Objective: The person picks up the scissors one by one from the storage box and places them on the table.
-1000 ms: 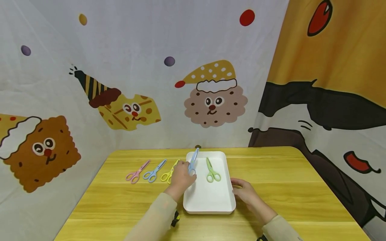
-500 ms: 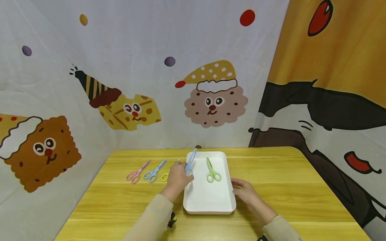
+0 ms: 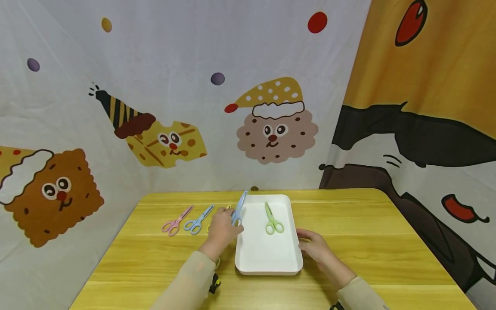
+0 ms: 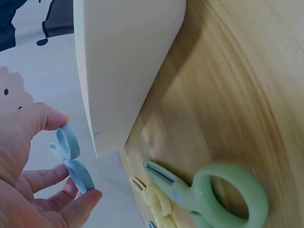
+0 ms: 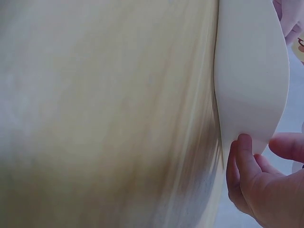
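My left hand (image 3: 221,229) pinches a pair of light blue scissors (image 3: 238,210) by the handle loops, blades pointing away from me. They are raised over the left rim of a white tray (image 3: 267,260). In the left wrist view, thumb and fingertips grip the two blue loops (image 4: 80,175). Inside the tray lies a pair of green scissors (image 3: 274,224). My right hand (image 3: 315,247) holds the tray's right side; in the right wrist view its fingers (image 5: 244,147) press the outer wall, with the thumb at the rim.
Left of the tray, pink scissors (image 3: 177,221) and another blue pair (image 3: 199,220) lie on the wooden table (image 3: 368,241). Yellow scissors (image 4: 156,199) lie mostly behind my left hand. More green scissors (image 4: 204,190) rest on the table, nearly hidden by my left arm in the head view.
My left hand has moved left with the blue scissors, from over the tray to its left rim, covering more of the yellow pair. My right hand and the tray stay put.
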Tool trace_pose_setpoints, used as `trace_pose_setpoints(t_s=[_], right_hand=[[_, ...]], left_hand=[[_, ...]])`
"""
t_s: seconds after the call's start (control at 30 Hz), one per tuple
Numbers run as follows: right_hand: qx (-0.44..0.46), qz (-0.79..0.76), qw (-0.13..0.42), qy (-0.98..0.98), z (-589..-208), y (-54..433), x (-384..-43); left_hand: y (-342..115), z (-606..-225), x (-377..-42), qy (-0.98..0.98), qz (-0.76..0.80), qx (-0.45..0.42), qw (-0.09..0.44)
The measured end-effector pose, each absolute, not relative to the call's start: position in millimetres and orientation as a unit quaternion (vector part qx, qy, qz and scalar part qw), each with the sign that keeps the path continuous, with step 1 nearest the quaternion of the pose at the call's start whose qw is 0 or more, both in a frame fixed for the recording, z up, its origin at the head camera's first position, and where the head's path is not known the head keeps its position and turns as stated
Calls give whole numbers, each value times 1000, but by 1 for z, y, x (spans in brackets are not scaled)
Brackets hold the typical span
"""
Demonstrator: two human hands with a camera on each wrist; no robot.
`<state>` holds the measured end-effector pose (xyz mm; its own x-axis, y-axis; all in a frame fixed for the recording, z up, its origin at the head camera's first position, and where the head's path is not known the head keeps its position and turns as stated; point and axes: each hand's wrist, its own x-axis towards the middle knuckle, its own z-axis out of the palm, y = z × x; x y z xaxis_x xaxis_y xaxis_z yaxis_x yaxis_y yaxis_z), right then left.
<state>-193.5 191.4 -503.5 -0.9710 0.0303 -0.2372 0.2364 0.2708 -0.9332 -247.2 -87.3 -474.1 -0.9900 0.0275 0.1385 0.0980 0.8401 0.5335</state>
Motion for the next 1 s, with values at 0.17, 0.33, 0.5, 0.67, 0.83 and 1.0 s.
trace_pose_setpoints(t_s=[0.17, 0.33, 0.5, 0.67, 0.83, 1.0], right_hand=[[83, -601, 86, 790, -504, 191, -194], [86, -600, 82, 791, -505, 191, -194], [84, -598, 80, 793, -505, 191, -194], [78, -599, 84, 793, -504, 192, -194], [78, -603, 81, 790, -504, 191, -194], [81, -594, 80, 796, -504, 191, -194]], left_hand=[[-93, -472, -245, -953, -292, -37, 67], [-99, -471, -243, -954, -293, -32, 64], [-104, -472, -243, -954, -289, -33, 67], [-108, -471, -241, -954, -285, -45, 81], [-112, -473, -239, -955, -281, -47, 84], [-117, -472, -237, -951, -299, -33, 66]])
